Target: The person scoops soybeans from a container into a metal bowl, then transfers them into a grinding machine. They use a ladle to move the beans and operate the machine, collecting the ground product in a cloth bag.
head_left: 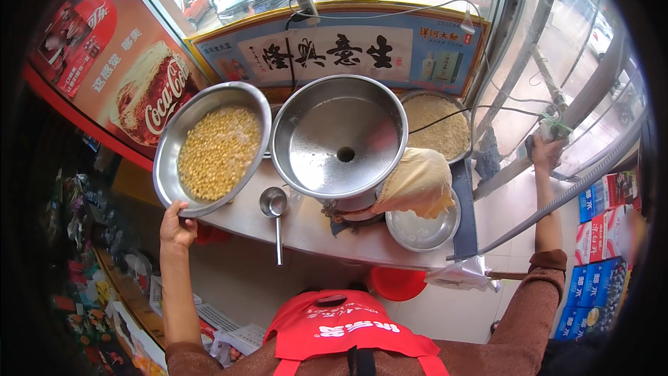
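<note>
My left hand [178, 223] grips the near rim of a metal basin [166, 141] that holds soaked yellow soybeans [219, 151] in water. Beside it, at the centre, stands a grinder's round steel hopper [339, 136], with a hole in its bottom and nothing else in it. A pale cloth bag [420, 183] hangs from the grinder's right side over a metal bowl [425, 227]. The steel ladle [273, 202] lies on the table, its handle past the front edge. Far to the right, my right hand [548, 150] is at a metal post with a green tie; its fingers are partly hidden.
A basin of beige pulp [436, 120] stands behind the cloth bag. Cables and a grey corrugated hose [563, 198] cross the right side. A red bucket [397, 283] is under the table's front edge. Stacked drink cartons [595, 282] stand at the far right, and a framed sign [334, 52] behind.
</note>
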`<state>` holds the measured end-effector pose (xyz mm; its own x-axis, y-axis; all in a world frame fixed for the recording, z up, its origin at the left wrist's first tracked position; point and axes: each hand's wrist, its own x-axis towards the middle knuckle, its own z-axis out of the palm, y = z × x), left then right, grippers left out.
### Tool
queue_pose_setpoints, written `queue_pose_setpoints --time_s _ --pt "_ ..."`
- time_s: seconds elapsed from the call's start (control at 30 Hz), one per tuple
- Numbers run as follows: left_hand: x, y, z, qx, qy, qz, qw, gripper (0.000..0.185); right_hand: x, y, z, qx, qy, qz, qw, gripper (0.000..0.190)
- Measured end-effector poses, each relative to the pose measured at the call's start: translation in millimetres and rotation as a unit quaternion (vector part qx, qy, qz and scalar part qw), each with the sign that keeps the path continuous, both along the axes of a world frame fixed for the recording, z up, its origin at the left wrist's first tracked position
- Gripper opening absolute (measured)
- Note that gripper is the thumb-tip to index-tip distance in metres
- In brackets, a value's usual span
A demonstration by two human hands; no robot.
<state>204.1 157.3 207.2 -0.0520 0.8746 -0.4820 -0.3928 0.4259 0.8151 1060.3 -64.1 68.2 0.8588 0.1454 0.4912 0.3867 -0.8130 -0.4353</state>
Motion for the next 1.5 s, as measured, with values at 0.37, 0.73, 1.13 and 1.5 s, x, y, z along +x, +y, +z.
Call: queue_pose_setpoints --time_s 0.37,0.73,1.13,1.5 --pt "38.8 40.4 71.2 0.032 0.102 -0.062 0.992 0.027 62.7 -126.0 -9.4 0.402 0.183 0.165 0.882 0.079" --pt "45.8 152.7 106.4 0.15 0.259 -0.218 0.929 0.008 -107.8 -309.0 33.7 0.472 0.059 0.067 0.877 0.037" --pt "120.6 199.8 155.4 0.33 0.358 -0.355 0.798 0.018 -426.9 -318.3 -70.9 0.338 0.107 -0.07 0.932 0.041" --pt "191.4 126.2 167.5 0.591 0.492 -0.304 0.563 0.035 -657.3 -258.8 -199.1 0.15 0.32 0.042 0.934 0.034"
